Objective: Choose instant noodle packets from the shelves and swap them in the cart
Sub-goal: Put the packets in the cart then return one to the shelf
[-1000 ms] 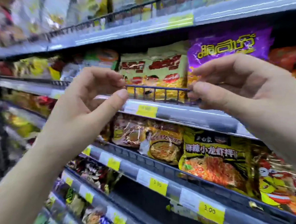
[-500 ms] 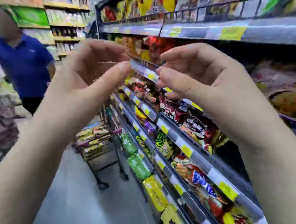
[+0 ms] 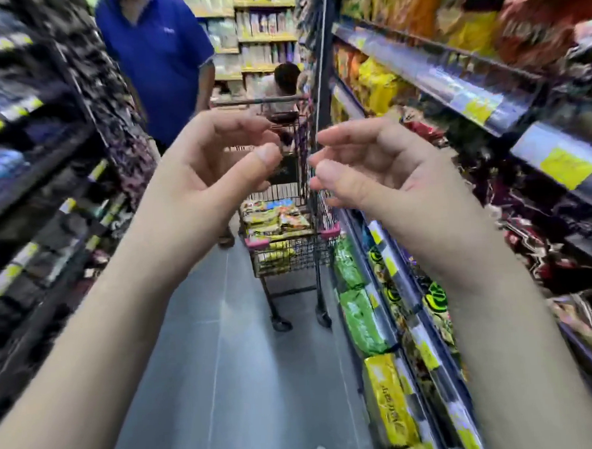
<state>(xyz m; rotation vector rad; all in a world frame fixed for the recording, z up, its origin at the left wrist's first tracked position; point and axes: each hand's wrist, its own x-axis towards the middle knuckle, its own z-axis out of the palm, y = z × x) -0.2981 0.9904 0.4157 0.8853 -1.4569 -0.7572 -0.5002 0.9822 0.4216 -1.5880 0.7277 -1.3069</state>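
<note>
A black wire shopping cart (image 3: 291, 255) stands in the aisle ahead, close to the right-hand shelves, with several yellow and multicoloured noodle packets (image 3: 275, 218) piled in its basket. My left hand (image 3: 213, 170) and my right hand (image 3: 381, 171) are raised side by side in front of me, between the camera and the cart. Their fingers are loosely curled and both hands hold nothing. The shelves on the right (image 3: 427, 76) carry rows of noodle packets in yellow, green and red.
A person in a blue shirt (image 3: 159, 56) stands in the aisle just behind and left of the cart. Another person (image 3: 285, 80) is farther back. Dark shelving (image 3: 27, 163) lines the left side. Grey floor (image 3: 234, 382) runs between me and the cart.
The view has swung left from facing the shelves to looking down the aisle. The cart is now centred ahead. Both hands stay raised, apart and holding nothing.
</note>
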